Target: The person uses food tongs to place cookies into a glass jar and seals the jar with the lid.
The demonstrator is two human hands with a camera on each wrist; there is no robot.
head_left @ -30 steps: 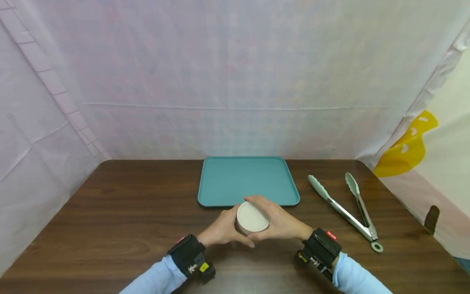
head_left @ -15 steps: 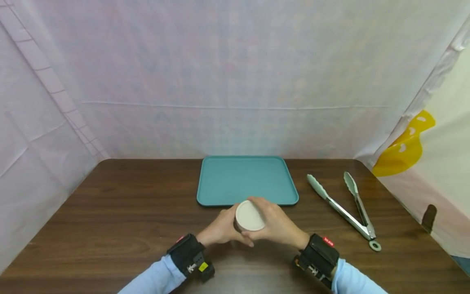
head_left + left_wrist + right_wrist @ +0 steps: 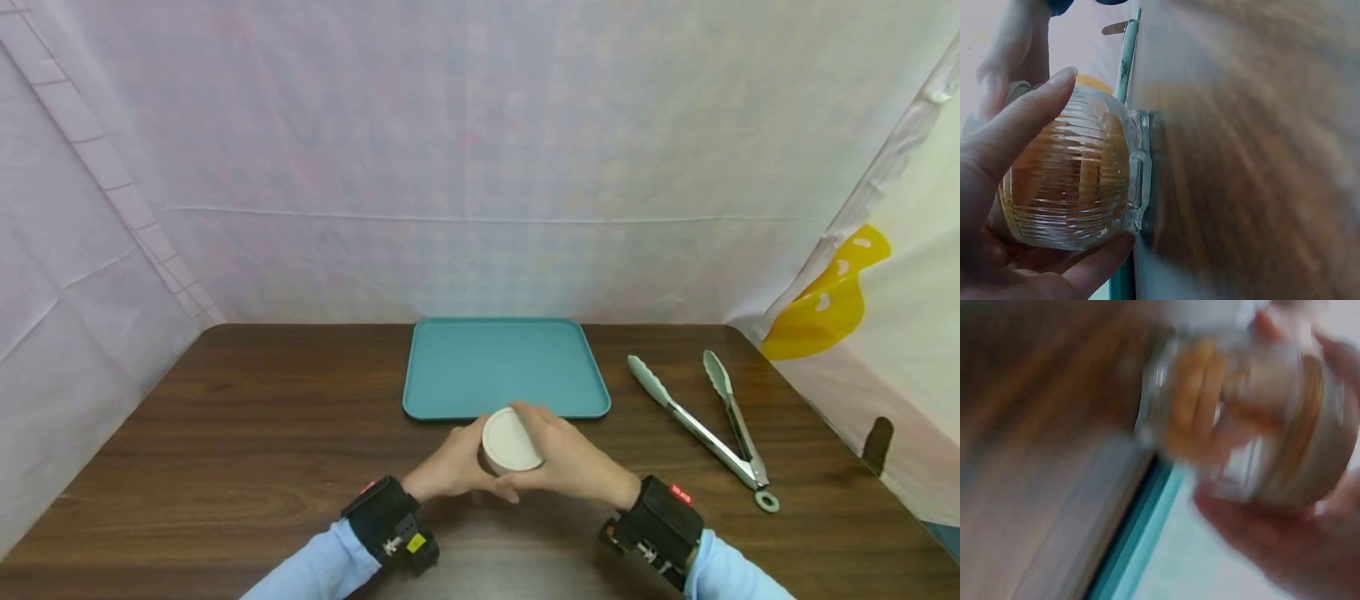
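Observation:
A clear ribbed glass jar (image 3: 1072, 169) with orange-yellow pieces inside stands on the brown table in front of the tray. Its round off-white lid (image 3: 512, 442) faces up in the head view. My left hand (image 3: 453, 463) grips the glass body, thumb on one side and fingers around the other. My right hand (image 3: 568, 457) curls around the lid from the right, its fingers and thumb at the lid's edge. The right wrist view is blurred, with the lid (image 3: 1316, 444) inside that hand's grasp.
Just behind the jar lies a teal tray (image 3: 506, 367). Metal tongs (image 3: 712, 437) with pale green tips lie spread on the right of the table (image 3: 247, 433). White cloth hangs behind, and a yellow shape (image 3: 821, 308) shows on the right-hand cloth.
My right hand and wrist have shifted and turned slightly at the lid. The left hand keeps its hold on the jar, which stays in nearly the same place.

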